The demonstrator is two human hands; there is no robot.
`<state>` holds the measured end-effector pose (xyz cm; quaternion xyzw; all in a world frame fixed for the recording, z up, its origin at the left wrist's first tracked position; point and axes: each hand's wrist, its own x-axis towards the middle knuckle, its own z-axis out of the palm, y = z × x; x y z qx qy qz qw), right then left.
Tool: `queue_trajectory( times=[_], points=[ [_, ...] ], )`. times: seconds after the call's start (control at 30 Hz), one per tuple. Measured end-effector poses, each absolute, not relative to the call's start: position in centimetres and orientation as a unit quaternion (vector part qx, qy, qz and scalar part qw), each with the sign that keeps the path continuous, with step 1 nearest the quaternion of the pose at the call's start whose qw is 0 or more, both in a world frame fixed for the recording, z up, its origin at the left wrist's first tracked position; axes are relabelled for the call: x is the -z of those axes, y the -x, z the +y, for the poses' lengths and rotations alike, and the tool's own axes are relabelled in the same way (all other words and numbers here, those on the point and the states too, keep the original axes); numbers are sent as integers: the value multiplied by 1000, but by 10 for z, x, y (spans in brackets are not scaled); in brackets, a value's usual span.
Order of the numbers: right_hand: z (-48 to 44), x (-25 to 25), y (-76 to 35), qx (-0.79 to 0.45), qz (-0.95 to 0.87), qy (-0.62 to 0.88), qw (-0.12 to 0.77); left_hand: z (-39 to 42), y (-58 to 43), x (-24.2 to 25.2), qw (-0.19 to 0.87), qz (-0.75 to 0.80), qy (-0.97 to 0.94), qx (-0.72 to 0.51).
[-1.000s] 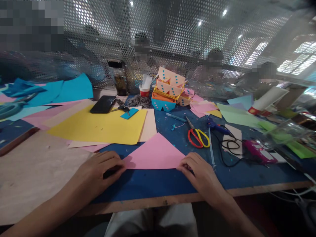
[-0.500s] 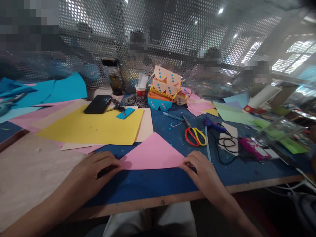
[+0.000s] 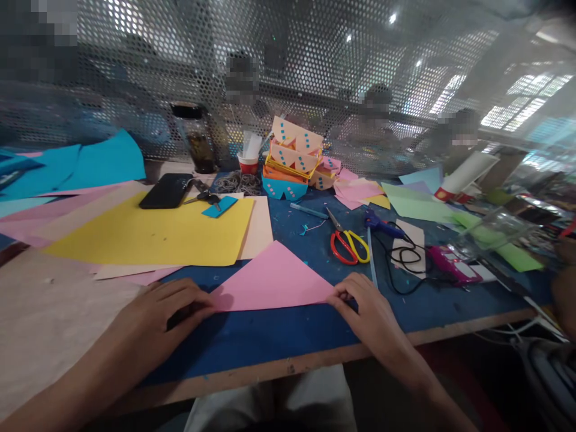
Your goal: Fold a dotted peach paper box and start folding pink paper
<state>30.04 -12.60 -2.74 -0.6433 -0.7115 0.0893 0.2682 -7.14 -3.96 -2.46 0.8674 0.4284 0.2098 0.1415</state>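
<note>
A pink paper triangle (image 3: 274, 282) lies on the blue tabletop in front of me, its long straight edge toward me and its point away. My left hand (image 3: 180, 309) pinches the left corner between thumb and fingers. At the right corner, my right hand (image 3: 360, 303) grips the paper the same way. Scissors (image 3: 345, 243) with one red and one yellow handle lie beyond my right hand. Close by is a blue glue gun (image 3: 382, 225) with a black cord. Large yellow paper (image 3: 157, 234) lies beyond my left hand, over other sheets.
A phone (image 3: 165, 191), keys (image 3: 209, 197) and a dark bottle (image 3: 198, 141) stand or lie at the back left. Folded paper pieces (image 3: 292, 159) are stacked by a paper cup (image 3: 248, 162). A magenta device (image 3: 454, 264) sits right. Perforated metal panel (image 3: 306, 78) runs behind.
The view has shifted slightly, so most things appear a little further left. Both hands still hold the triangle's corners, and the paper looks the same.
</note>
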Motion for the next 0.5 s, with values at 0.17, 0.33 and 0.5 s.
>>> queue_trajectory(
  times=[0.17,0.33,0.5],
  points=[
    [-127,26,-300,-90,-706,651,262,-37,73,25,142,433,-872,-178],
    [-129,26,-301,-85,-700,654,273,-37,74,25,137,422,-876,-191],
    [-131,26,-302,-87,-693,660,277,-37,74,24,135,418,-880,-183]
  ],
)
